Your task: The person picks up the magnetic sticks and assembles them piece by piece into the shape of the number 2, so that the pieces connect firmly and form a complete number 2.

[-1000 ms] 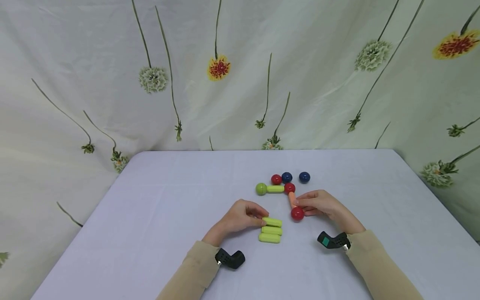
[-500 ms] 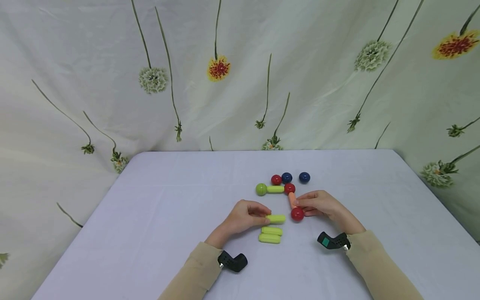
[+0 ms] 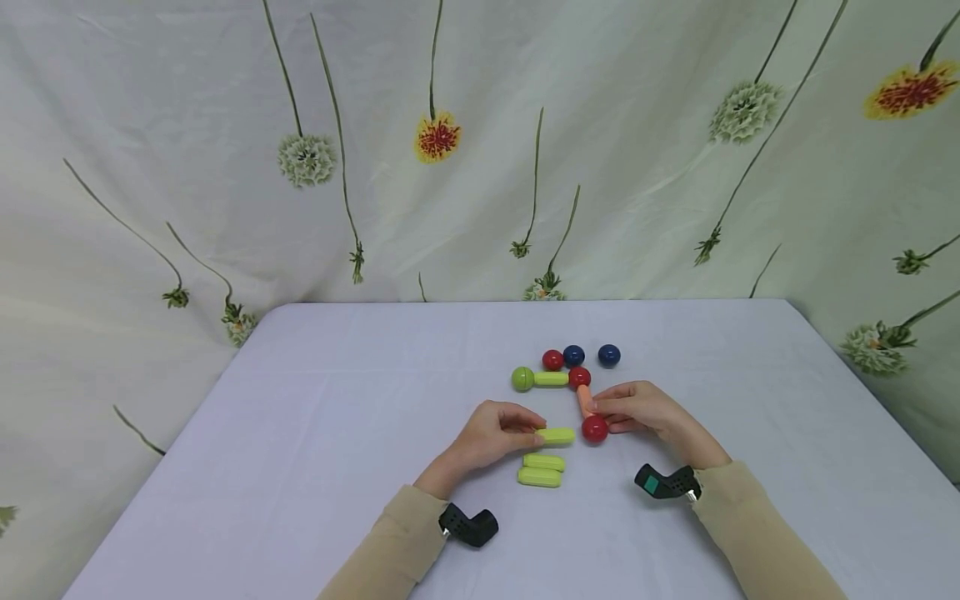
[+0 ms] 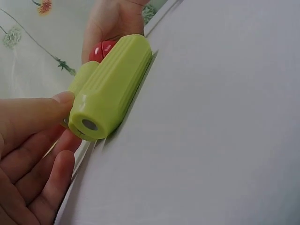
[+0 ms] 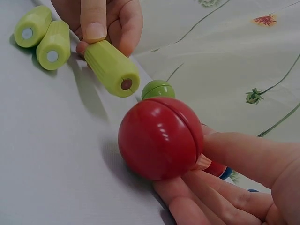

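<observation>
The left hand [image 3: 491, 433] pinches a lime-green plastic stick [image 3: 558, 436] by one end, maybe so the other faces the near shiny red ball [image 3: 596, 429] the right hand [image 3: 637, 408] grips.

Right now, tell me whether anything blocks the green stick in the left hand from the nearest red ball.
Nothing visible does: only a gap separates the held green stick from that red ball. Two loose green sticks lie on the near side, off that line.
</observation>
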`<state>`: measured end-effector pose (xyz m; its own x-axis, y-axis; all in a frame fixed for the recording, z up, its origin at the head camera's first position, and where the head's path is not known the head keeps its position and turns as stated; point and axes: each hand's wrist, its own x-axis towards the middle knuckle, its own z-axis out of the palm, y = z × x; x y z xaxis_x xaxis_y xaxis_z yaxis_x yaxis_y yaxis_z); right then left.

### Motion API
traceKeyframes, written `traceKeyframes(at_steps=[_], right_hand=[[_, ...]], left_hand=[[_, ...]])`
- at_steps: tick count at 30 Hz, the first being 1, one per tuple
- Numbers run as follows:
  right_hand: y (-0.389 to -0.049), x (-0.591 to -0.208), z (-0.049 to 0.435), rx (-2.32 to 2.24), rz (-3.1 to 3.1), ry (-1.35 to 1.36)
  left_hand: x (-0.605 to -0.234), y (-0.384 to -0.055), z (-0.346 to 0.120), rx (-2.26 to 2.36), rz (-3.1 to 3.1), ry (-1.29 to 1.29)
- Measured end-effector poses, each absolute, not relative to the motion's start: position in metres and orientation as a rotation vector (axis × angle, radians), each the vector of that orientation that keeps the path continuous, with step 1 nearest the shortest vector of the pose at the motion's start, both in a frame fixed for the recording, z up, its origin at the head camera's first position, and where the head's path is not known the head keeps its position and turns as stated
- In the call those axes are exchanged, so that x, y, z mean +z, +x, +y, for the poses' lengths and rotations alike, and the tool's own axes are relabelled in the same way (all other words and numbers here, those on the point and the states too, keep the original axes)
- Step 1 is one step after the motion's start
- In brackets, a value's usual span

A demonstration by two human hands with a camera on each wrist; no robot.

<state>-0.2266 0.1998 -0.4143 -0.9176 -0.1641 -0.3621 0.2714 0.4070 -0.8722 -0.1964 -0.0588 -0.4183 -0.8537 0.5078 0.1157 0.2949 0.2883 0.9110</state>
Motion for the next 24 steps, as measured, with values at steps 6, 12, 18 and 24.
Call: traceKeyframes(at_steps=[6, 12, 18, 24], right_hand=[[-0.227, -0.415, 0.200, -1.527, 2.271, 0.087], [-0.226, -0.415, 0.199, -1.519, 2.275, 0.085], [-0.226, -0.415, 0.199, -1.500, 2.286, 0.084], [-0.226, -0.415, 0.199, -1.493, 2.295, 0.095]], left_hand=[[-0.401, -0.186, -0.056, 1.586, 2.375, 0.742], [-0.422, -0.196, -0.055, 1.566, 2.411, 0.721], [-0.434, -0.202, -0.055, 1.588, 2.399, 0.727], [-0.434, -0.204, -0.055, 1.590, 2.398, 0.746]])
